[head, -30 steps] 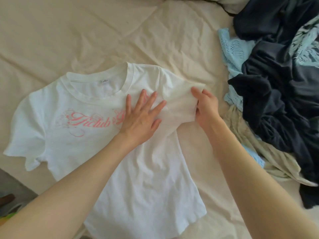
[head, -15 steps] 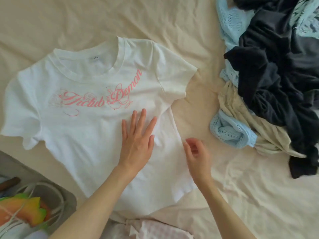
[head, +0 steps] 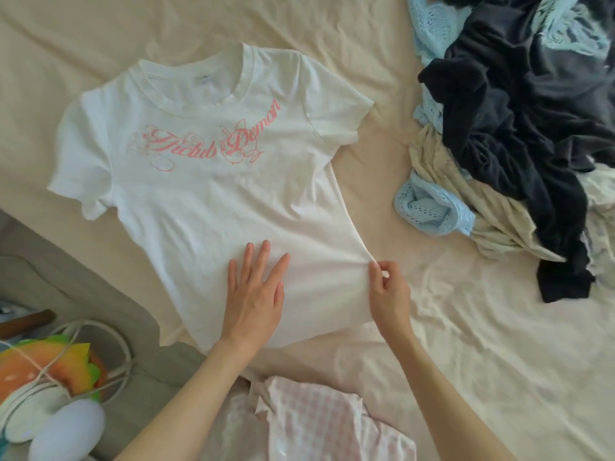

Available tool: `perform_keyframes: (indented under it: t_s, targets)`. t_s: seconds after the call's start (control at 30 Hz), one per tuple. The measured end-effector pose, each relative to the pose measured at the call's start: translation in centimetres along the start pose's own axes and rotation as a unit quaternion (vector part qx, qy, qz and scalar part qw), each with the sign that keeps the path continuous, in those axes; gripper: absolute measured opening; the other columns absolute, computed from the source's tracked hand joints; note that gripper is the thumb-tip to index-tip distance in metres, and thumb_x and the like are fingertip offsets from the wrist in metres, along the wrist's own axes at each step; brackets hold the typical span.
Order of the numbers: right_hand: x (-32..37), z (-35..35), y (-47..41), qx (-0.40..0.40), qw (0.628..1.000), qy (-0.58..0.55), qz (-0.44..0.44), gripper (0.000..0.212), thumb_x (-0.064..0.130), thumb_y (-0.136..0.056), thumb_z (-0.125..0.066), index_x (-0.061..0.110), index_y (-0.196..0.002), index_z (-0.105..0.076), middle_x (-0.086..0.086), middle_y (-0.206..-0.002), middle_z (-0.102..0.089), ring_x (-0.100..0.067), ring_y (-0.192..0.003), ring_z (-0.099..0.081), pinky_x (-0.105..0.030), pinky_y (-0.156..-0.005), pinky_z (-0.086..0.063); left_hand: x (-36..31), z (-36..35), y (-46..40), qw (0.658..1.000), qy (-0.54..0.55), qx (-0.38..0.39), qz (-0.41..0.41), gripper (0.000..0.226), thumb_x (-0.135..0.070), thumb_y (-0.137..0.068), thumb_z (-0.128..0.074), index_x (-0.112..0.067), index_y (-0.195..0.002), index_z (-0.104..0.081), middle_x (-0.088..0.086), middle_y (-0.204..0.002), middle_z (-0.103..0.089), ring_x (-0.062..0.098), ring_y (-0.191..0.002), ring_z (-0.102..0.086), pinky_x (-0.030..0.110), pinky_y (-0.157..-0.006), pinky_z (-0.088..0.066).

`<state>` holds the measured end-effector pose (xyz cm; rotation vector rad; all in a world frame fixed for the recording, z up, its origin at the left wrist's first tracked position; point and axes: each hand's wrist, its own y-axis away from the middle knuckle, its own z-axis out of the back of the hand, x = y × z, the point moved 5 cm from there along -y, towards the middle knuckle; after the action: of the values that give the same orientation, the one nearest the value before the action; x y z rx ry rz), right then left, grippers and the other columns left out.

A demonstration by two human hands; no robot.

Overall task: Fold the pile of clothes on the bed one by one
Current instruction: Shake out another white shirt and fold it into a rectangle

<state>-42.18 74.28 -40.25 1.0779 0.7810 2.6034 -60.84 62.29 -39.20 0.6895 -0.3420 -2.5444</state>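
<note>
Right hand (head: 387,291) dropped from sleeve to pinch white printed cotton tee (head: 213,181) side seam, frame centre; left hand (head: 254,291) flat. Soft, light.

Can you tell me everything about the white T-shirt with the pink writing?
The white T-shirt lies spread flat, front up, on the cream bed sheet. It looks like thin, soft cotton, with short sleeves, a round ribbed collar and curly pink lettering across the chest. It is not folded yet and is only lightly wrinkled. The left hand presses flat on its lower part, while the right hand pinches its side edge near the hem.
</note>
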Motion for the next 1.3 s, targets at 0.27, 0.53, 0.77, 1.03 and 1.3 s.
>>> perform_keyframes:
  t_s: [0.27, 0.53, 0.77, 1.03, 1.3]
  targets:
    - [-2.9, 0.7, -0.5, 0.023, 0.995, 0.071, -0.061, 0.039, 0.039, -0.094, -0.051, 0.013, -0.065, -0.052, 0.007, -0.059, -0.049, -0.01, -0.058, -0.044, -0.013, -0.047, -0.03, 4.3, 0.4, 5.8, 0.991, 0.072, -0.051, 0.102, 0.037, 0.003, -0.09, -0.051, -0.001, -0.127, -0.056, 0.022, -0.141, -0.042, 0.037, -0.135, -0.035, 0.048, -0.109, -0.03]
    - [-4.4, -0.4, -0.6, 0.061, 0.996, 0.004, -0.07, 0.011, 0.028, -0.086, -0.062, 0.019, -0.092, -0.062, 0.013, -0.079, -0.06, 0.001, -0.07, -0.053, -0.008, -0.051, -0.038, 14.0, -0.7, 7.2, 0.754, 0.484, -0.119, 0.427, 0.04, -0.013, -0.096, -0.051, -0.01, -0.135, -0.041, 0.013, -0.132, -0.051, 0.021, -0.106, -0.055, 0.033, -0.089, -0.046]
    - [-4.6, 0.9, 0.0, 0.032, 0.998, 0.007, -0.062, 0.02, 0.019, -0.087, -0.062, 0.015, -0.068, -0.056, 0.002, -0.066, -0.052, -0.012, -0.059, -0.046, -0.024, -0.053, -0.038, 12.7, -2.8, 9.5, 0.74, 0.529, -0.11, 0.4, 0.01, -0.021, -0.09, -0.062, -0.017, -0.099, -0.061, -0.003, -0.092, -0.067, 0.014, -0.086, -0.064, 0.027, -0.073, -0.049]
    - [-5.3, 2.1, 0.8, 0.011, 0.997, 0.037, -0.063, 0.014, 0.02, -0.089, -0.059, 0.007, -0.084, -0.058, -0.005, -0.074, -0.056, -0.024, -0.072, -0.051, -0.037, -0.068, -0.044, 13.7, -2.5, 15.0, 0.769, 0.466, -0.141, 0.414, 0.004, -0.021, -0.09, -0.062, -0.024, -0.086, -0.062, -0.006, -0.085, -0.066, 0.009, -0.074, -0.06, 0.023, -0.061, -0.045]
    - [-2.9, 1.2, 0.7, -0.021, 0.981, 0.189, -0.041, 0.026, 0.018, -0.093, -0.047, 0.005, -0.114, -0.056, -0.011, -0.112, -0.059, -0.029, -0.101, -0.053, -0.038, -0.088, -0.042, 15.1, -5.5, 14.4, 0.764, 0.405, 0.044, 0.5, 0.041, -0.015, -0.088, -0.064, -0.008, -0.125, -0.049, 0.013, -0.109, -0.056, 0.033, -0.105, -0.056, 0.039, -0.088, -0.044]
